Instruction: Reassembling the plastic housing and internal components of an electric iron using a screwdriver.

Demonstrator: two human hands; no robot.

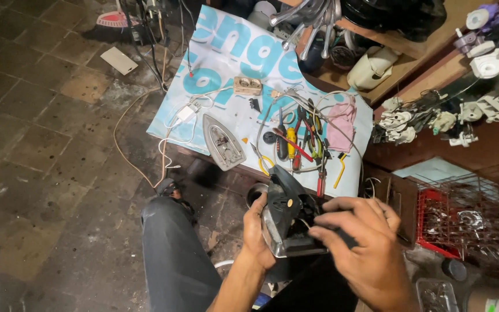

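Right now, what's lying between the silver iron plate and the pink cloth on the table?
In the head view, a heap of hand tools, pliers and screwdrivers with red and yellow handles, lies between the iron soleplate and the pink cloth, with wires looped around.

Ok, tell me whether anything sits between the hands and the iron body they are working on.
Nothing visible does. The left hand cups the side of the black iron body, and the right hand has its fingers on its open rear end, by the wiring. The soleplate and tools lie apart on the table.
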